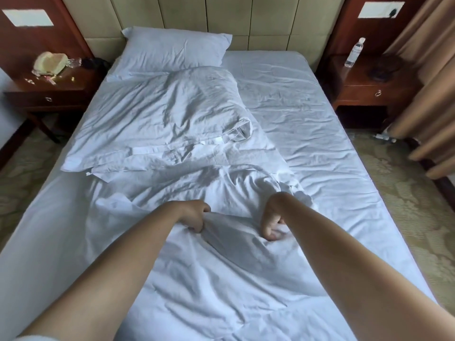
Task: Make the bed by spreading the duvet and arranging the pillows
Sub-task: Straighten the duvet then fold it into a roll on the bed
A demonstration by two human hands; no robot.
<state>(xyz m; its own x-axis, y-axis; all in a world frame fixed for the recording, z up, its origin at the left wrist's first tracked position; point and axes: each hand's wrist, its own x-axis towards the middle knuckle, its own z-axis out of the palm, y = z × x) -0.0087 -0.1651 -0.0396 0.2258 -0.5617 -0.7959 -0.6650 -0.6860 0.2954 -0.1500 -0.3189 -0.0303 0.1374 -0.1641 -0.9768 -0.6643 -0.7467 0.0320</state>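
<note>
Both our hands are bunched into the duvet [221, 267] near the middle of the bed [320, 134]: our left hand [194, 215] curls its fingers round a fold, our right hand [270, 222] clenches a gathered ridge just beside it. From this head view the duvet lies crumpled over the near half, leaving the far right sheet bare. One pillow [174, 49] rests against the headboard, another [157, 114] lies askew below it. We judge the duvet soft, light and limp, best gripped at its edge or corners, since mid-cloth handfuls only drag wrinkles.
</note>
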